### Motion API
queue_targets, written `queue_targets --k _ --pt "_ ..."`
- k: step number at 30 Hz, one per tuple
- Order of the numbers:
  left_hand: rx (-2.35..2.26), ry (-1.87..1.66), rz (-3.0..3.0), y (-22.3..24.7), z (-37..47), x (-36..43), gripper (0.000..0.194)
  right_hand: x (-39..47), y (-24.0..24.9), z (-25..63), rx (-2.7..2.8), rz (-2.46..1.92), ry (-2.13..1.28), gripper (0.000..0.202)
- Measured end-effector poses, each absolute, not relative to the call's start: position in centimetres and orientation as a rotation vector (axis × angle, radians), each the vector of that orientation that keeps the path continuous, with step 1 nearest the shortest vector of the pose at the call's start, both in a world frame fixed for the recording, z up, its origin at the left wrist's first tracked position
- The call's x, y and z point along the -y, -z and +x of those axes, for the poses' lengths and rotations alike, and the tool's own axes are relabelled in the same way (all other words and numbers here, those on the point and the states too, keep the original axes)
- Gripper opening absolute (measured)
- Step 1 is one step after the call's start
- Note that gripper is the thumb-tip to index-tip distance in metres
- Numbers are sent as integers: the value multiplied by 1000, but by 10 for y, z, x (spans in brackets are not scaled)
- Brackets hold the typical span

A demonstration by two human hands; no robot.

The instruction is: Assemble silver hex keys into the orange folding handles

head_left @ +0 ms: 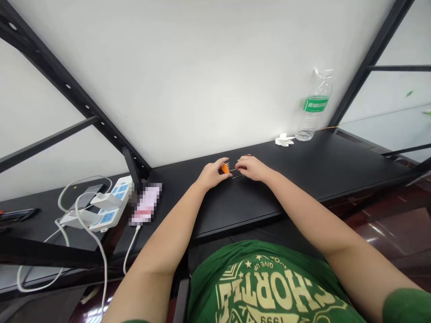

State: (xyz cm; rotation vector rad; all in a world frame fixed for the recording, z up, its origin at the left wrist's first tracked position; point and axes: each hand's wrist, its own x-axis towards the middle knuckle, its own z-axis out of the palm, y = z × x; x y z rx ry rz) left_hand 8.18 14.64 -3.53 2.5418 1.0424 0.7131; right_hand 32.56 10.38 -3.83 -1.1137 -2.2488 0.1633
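Observation:
My left hand (213, 174) is closed around a small orange holder (224, 168), thumb and fingers on either side of it. Several thin metal pieces stick out of the holder toward the right; their exact kind is too small to tell. My right hand (253, 168) pinches a thin metal rod (233, 170) that points toward the holder. Just below, another thin rod (237, 176) lies on the black tabletop (232, 202) between the hands. Near the right fingertips, a small reddish item (248, 155) shows in part behind the hand.
At the back right stands a clear bottle with a green label (316, 104), beside a crumpled white tissue (284, 140). On the left lie a phone (147, 204), a white power strip (116, 204) and looping white cables (79, 211). Black frame posts (77, 94) rise on both sides.

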Motion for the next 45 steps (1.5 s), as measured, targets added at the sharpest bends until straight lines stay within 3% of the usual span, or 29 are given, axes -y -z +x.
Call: queue_targets --k 12,22,30,45 --pt "-1139 -595 2721 32 86 -142 69 -103 42 318 2223 -1000 -71 19" --pt "-1014 -739 2615 30 88 -139 62 -103 45 302 2183 -1048 -123 20" --pt "-1047 -826 2507 33 81 -146 68 -102 39 317 2068 -1268 -89 12" --pt "-933 -725 2537 30 88 -143 76 -92 39 299 2285 -1407 -32 24"
